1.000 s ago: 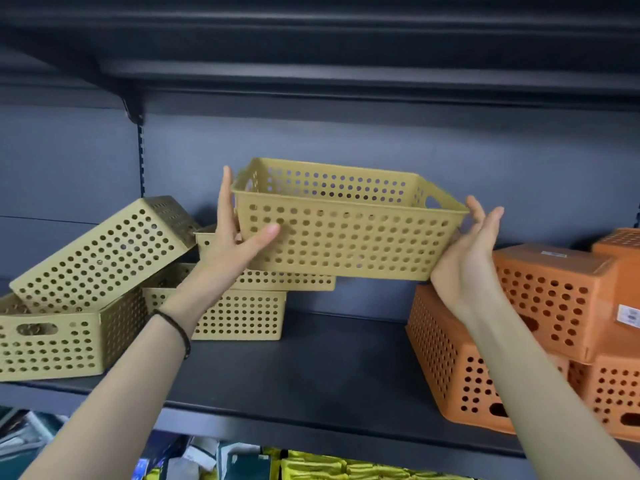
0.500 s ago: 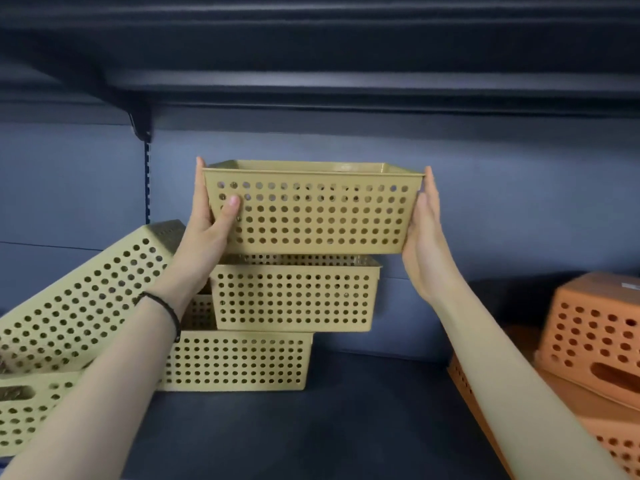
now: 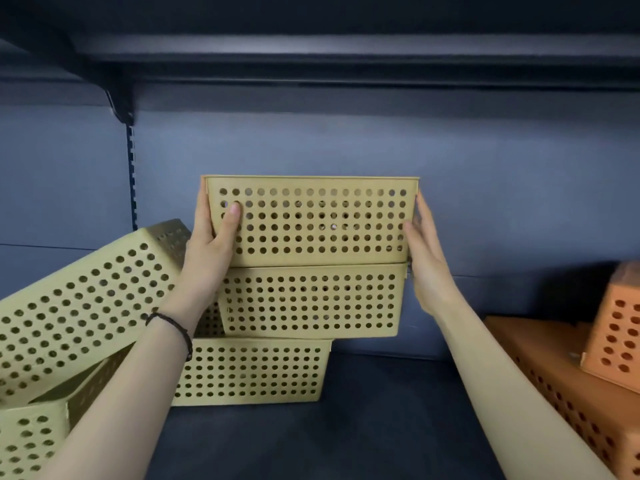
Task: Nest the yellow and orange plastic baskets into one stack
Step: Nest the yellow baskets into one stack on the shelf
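A yellow perforated basket sits upright with its base at the rim of a second yellow basket, which stands on a third. My left hand grips the top basket's left end, thumb across its front wall. My right hand lies flat against its right end with straight fingers. Orange baskets lie upturned at the right, with another orange basket resting on top.
A tilted yellow basket leans on a lower yellow one at the left, close to my left forearm. The dark shelf board runs between the yellow and orange groups. An upper shelf hangs overhead.
The held yellow basket has come down from above the stack to sit level at the second basket's rim. My right fingers have straightened along its end.
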Available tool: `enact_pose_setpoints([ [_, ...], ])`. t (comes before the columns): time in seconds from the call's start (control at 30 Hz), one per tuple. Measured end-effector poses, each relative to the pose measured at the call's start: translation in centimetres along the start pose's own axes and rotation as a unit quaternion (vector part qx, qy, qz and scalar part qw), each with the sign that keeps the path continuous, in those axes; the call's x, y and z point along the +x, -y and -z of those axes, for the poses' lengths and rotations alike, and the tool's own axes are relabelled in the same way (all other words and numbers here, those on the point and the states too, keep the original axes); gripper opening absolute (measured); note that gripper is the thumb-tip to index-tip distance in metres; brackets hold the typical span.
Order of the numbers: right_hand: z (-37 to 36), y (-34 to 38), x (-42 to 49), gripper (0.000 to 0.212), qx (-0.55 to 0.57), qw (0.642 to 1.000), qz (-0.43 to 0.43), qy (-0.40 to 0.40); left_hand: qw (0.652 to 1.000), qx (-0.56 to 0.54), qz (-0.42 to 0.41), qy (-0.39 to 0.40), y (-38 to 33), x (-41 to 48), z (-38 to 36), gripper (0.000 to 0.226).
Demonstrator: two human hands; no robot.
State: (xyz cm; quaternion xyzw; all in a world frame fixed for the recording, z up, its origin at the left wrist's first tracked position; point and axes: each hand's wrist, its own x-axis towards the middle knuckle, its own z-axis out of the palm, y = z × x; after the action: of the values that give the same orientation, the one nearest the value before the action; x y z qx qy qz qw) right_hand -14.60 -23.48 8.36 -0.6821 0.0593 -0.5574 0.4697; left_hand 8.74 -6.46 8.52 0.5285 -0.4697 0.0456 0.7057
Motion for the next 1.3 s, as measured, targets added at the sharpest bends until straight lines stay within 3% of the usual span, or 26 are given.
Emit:
enact_pose_setpoints([
  [0.2, -0.7, -0.3, -0.6, 0.049, 0.068, 0.998, 0.008, -0.015, 0.999, -0.037, -0.014, 0.009, 0.2, 0.9, 0.1, 0.073],
  [0.6, 5.8, 5.3, -5.6, 0.05, 0.029, 0.992, 0.106, -0.068, 0.989, -0.112, -0.073, 0.061, -5.9, -3.7, -4.1, 0.069],
  [0.83, 8.2, 8.2, -10.2, 0.051, 0.038, 0.993, 0.093, -0.067, 0.988, -0.121, -0.072, 0.066, -9.5, -8.8, -4.9, 0.072],
  [1.3, 7.5, 10.7, -18.3, 0.051, 0.081, 0.995, 0.053, -0.01, 0.992, -0.094, -0.057, 0.064, -13.5, -19.2, 0.3, 0.075],
])
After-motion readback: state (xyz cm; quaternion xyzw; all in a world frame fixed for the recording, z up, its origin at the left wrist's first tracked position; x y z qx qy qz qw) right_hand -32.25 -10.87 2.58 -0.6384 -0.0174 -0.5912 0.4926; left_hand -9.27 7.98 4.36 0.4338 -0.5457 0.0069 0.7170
